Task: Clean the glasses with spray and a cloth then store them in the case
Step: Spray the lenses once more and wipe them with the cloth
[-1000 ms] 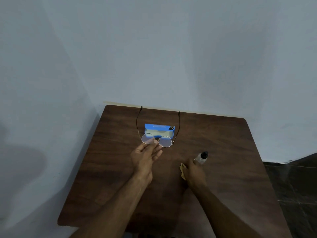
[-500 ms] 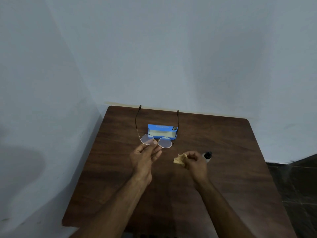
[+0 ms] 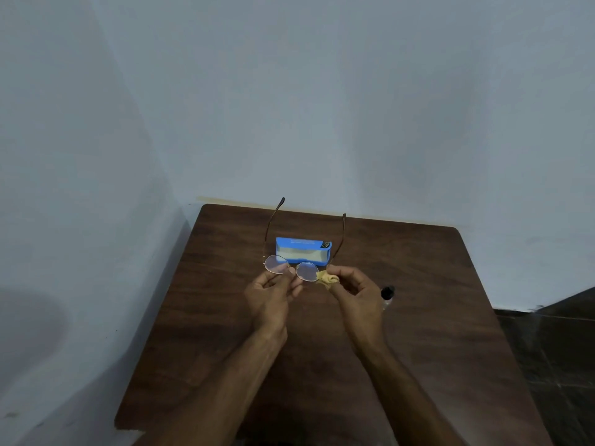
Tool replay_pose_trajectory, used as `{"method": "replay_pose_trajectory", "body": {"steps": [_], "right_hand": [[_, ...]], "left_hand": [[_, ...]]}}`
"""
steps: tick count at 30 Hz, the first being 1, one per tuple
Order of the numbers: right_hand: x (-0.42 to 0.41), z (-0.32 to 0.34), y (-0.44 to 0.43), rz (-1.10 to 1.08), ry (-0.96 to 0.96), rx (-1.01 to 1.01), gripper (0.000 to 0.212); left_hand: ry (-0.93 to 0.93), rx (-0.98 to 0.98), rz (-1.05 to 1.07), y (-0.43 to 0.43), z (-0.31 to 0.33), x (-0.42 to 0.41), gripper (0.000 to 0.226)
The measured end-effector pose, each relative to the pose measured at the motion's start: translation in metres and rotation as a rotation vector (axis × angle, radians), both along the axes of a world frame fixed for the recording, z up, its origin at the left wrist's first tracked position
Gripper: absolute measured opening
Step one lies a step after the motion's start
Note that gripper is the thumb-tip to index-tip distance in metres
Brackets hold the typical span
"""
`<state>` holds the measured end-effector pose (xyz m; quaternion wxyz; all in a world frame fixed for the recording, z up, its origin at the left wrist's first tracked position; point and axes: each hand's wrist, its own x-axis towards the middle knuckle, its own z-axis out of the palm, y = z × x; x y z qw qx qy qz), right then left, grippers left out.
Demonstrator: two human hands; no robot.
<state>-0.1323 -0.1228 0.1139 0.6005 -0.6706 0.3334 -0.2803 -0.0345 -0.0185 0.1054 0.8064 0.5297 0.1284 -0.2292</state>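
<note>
Head view, centre of frame: the left hand (image 3: pixel 273 294) pinches the glasses (image 3: pixel 306 272) at the bridge, just in front of the blue case (image 3: pixel 302 255). The right hand (image 3: pixel 354 291) pinches a bunched yellow cloth (image 3: pixel 326 279) against the right-of-frame lens. Wiping well likely needs light circles and a steadied frame. The spray bottle (image 3: pixel 386 292) lies on the desk (image 3: pixel 450 317), right of the hands.

a dark brown wooden surface (image 3: pixel 450 333) with rounded far corners stands pushed into the corner of a room. two plain, pale blue-grey walls meet there, the left wall (image 3: pixel 80 188) and the back wall (image 3: pixel 354 91). a thin cream strip (image 3: pixel 225 201) runs along the surface's far edge. at the right, dark tiled floor (image 3: pixel 560 349) shows. the light is dim and soft.
</note>
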Motion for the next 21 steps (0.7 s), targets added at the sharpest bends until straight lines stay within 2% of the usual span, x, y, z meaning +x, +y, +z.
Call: {"method": "replay_pose_trajectory", "body": {"steps": [3, 11, 17, 21], "right_hand": [[0.003, -0.002, 0.006, -0.051, -0.013, -0.059, 0.024], [0.011, 0.0, 0.004, -0.237, -0.034, -0.013, 0.044], [0.016, 0.014, -0.008, -0.293, -0.064, -0.102, 0.041], [0.022, 0.024, -0.02, -0.311, -0.097, -0.078, 0.038]], "left_hand": [[-0.018, -0.004, -0.008, 0.0, 0.0, -0.003, 0.019], [-0.038, 0.012, -0.02, -0.007, 0.0, -0.003, 0.018], [-0.076, 0.029, -0.027, -0.01, 0.002, -0.004, 0.017], [-0.086, 0.021, -0.037, -0.012, 0.003, -0.005, 0.018]]}}
